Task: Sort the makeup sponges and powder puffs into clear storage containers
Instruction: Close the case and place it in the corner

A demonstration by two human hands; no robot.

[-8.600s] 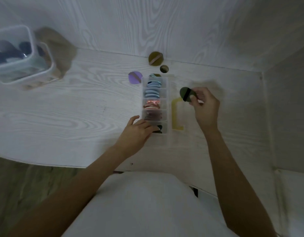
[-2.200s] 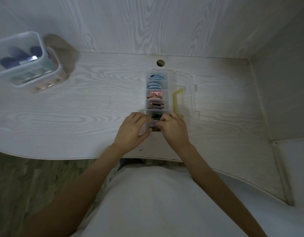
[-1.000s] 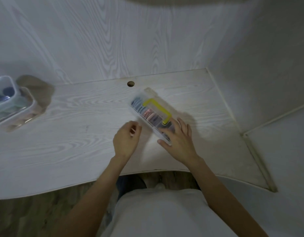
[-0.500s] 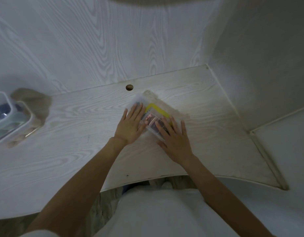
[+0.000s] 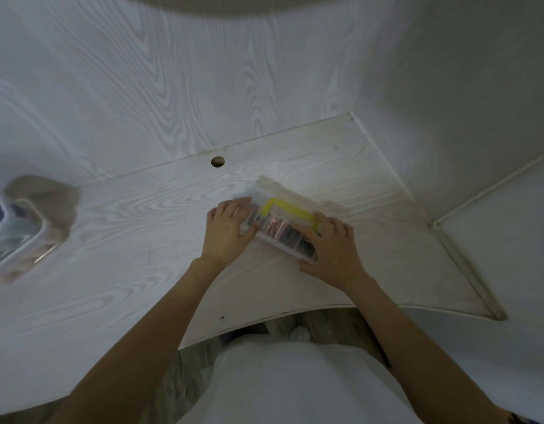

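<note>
A clear divided organiser box (image 5: 279,232) with a yellow handle lies closed and slanted on the white wood-grain desk (image 5: 126,255). Puffs and sponges show through its lid as pink and dark shapes. My left hand (image 5: 229,232) grips the box's left end, thumb on the near side and fingers over the top. My right hand (image 5: 331,249) grips the right end, fingers across the lid near the yellow handle and thumb at the near corner.
Stacked clear tubs (image 5: 16,237) holding dark blue puffs stand at the far left, partly cut off by the frame edge. A cable hole (image 5: 217,161) sits at the desk's back. Walls close in behind and at the right. The desk's curved front edge is near my body.
Both hands went from lying flat on the closed box to curling round its two ends. The view shifted slightly; the box stays slanted on the desk.
</note>
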